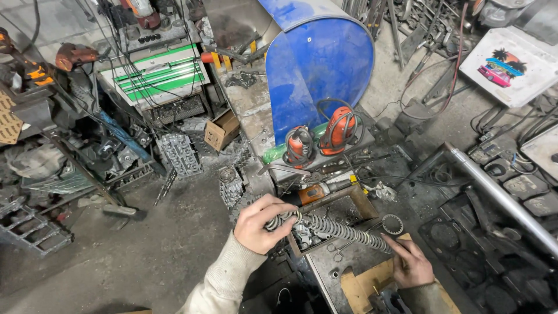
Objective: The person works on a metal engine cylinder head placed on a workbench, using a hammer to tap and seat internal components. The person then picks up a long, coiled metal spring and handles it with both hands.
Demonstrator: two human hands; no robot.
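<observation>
Cluttered metal workbench (325,273), orange power tools (337,131), rusty tray (363,203), possibly cardboard (363,282)

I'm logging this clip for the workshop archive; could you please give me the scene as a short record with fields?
Setting: cluttered metal workshop
Left hand: grips one end of a coil spring
Right hand: fingers at the spring's other end
Under the spring: rusty open metal box
Behind: two orange power tools before a blue drum

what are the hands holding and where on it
A long coil spring: the left hand is wrapped around its left end, and the right hand has fingertips at its right end, above a rusty metal tray.
</observation>
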